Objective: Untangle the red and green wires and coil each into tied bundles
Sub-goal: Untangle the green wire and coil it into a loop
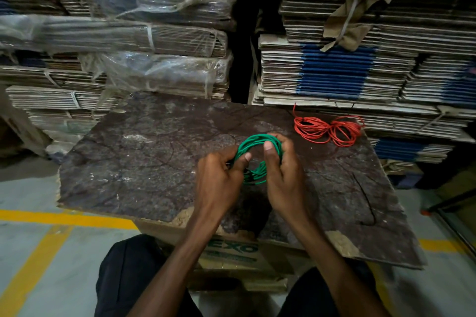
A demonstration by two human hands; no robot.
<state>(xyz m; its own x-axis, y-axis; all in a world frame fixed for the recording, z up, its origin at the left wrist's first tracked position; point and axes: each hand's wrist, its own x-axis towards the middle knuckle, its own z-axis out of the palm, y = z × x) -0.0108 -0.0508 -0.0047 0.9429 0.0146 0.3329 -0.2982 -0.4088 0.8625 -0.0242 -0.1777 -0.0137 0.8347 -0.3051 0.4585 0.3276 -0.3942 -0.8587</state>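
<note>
Green wire [253,148] coil (upright) in both hands [219,175]

Both hands are gripping a coiled green wire [253,145] above the middle of a worn dark board [144,162] — the left hand [219,177] pinching its left side, the right hand [282,170] curling round its right — while a tied red wire [328,128] is lying near the board's far right corner.

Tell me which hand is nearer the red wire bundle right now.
Right. The right hand, gripping the green wire coil, sits just below-left of the red wire bundle without touching it. The left hand holds the coil's other side, farther left.
</note>
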